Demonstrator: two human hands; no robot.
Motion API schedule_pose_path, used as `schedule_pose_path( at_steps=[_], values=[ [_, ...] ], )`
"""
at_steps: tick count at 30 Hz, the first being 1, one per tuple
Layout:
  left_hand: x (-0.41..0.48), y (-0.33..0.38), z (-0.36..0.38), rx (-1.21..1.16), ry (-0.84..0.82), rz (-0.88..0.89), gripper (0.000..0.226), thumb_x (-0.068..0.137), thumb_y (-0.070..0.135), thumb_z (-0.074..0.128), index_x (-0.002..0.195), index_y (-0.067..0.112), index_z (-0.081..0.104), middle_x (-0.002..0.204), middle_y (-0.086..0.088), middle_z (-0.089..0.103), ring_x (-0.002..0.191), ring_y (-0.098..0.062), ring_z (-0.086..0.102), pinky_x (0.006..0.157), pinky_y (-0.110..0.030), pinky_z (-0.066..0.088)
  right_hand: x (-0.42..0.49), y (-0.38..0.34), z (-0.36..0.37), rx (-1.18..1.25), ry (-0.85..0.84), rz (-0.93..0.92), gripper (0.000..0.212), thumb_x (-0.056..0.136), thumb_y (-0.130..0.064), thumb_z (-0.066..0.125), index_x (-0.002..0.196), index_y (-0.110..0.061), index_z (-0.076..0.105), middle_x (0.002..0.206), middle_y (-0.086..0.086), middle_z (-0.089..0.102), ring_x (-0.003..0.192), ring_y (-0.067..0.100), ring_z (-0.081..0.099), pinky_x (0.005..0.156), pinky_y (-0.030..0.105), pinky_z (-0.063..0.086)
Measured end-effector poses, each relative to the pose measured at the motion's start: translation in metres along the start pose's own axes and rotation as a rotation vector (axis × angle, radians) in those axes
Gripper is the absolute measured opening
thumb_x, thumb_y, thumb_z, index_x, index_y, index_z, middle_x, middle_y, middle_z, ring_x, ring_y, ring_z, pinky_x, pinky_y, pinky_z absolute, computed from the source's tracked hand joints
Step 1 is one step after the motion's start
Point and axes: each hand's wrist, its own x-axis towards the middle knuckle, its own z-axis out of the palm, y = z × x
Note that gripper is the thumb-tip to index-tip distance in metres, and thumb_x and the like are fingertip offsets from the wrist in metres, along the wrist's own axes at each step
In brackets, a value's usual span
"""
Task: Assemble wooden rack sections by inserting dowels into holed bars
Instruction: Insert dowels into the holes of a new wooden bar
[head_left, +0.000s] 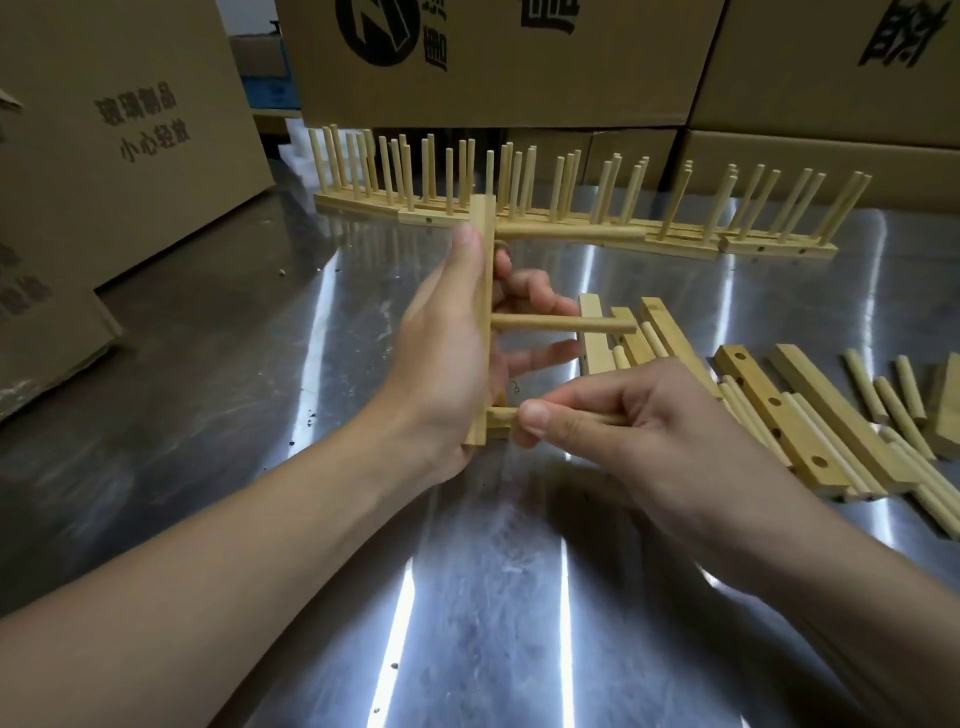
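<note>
Head camera view, looking down over a shiny metal table (467, 597). The left hand (447, 353) is gripping a holed bar (483, 322) above the table, standing on end, thumb along its near face and fingers curling behind. Two dowels are already sticking out sideways from it to the right: a top dowel (566, 234) and a middle dowel (563, 325). The right hand (639, 415) is pinching a third dowel (501, 415) between thumb and fingers at the bar's lowest hole. The thumb is covering the joint, so it may or may not be seated yet.

The wooden parts are looking light, stiff and smooth. The dowel is probably best pinched close to the entering end and pushed straight, while the bar is braced from behind near that hole.

To the right, loose bars (774, 410) and spare dowels (862, 384) are lying in a jumbled pile, near the right wrist. Finished sections (769, 249) are standing in a row at the back, pegs up. Cardboard boxes (130, 130) are crowding the left and rear. Nothing is blocking the hands.
</note>
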Motion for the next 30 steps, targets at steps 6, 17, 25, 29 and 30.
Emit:
schedule_pose_path(
  at_steps=[6,17,25,29,30],
  values=[
    [0.006,0.001,-0.002,-0.124,0.163,-0.220,0.046,0.112,0.054,0.037,0.092,0.016,0.055,0.075,-0.003,0.061,0.068,-0.018,0.072,0.058,-0.035,0.060,-0.001,-0.016,-0.006,-0.896,0.152,-0.468,0.033,0.106,-0.047,0.051,0.106,-0.030,0.079,0.086,-0.020,0.061,0.075,0.006,0.056,0.054,0.031,0.047],
    [-0.004,0.001,0.003,0.066,-0.020,-0.219,0.050,0.114,0.053,0.029,0.094,0.016,0.056,0.086,-0.008,0.075,0.109,-0.030,0.077,0.094,-0.054,0.062,-0.010,-0.011,-0.019,-0.932,-0.030,-0.555,0.032,0.111,-0.038,0.047,0.091,-0.019,0.061,0.075,-0.011,0.051,0.056,0.016,0.046,0.047,0.038,0.042],
    [-0.009,0.001,0.004,-0.070,-0.060,-0.175,0.045,0.114,0.053,0.030,0.098,0.016,0.052,0.091,-0.006,0.078,0.115,-0.027,0.075,0.082,-0.046,0.060,-0.006,-0.017,-0.015,-0.482,-0.090,-0.486,0.025,0.104,-0.025,0.064,0.082,-0.037,0.063,0.062,-0.020,0.043,0.052,0.003,0.041,0.056,0.012,0.029],
    [-0.010,0.003,0.004,0.017,-0.077,-0.110,0.045,0.114,0.051,0.030,0.102,0.014,0.052,0.093,-0.009,0.077,0.115,-0.028,0.075,0.085,-0.057,0.062,-0.005,-0.015,-0.012,-0.362,-0.092,-0.399,0.028,0.102,-0.030,0.065,0.074,-0.035,0.064,0.059,-0.019,0.049,0.052,0.005,0.048,0.055,0.014,0.034],
    [-0.010,0.004,0.005,0.034,-0.084,-0.100,0.045,0.115,0.051,0.030,0.103,0.013,0.052,0.094,-0.010,0.077,0.115,-0.029,0.075,0.086,-0.061,0.062,-0.004,-0.014,-0.012,-0.332,-0.096,-0.375,0.030,0.102,-0.029,0.066,0.072,-0.025,0.068,0.059,-0.017,0.053,0.058,0.000,0.056,0.057,0.013,0.040]
  ],
)
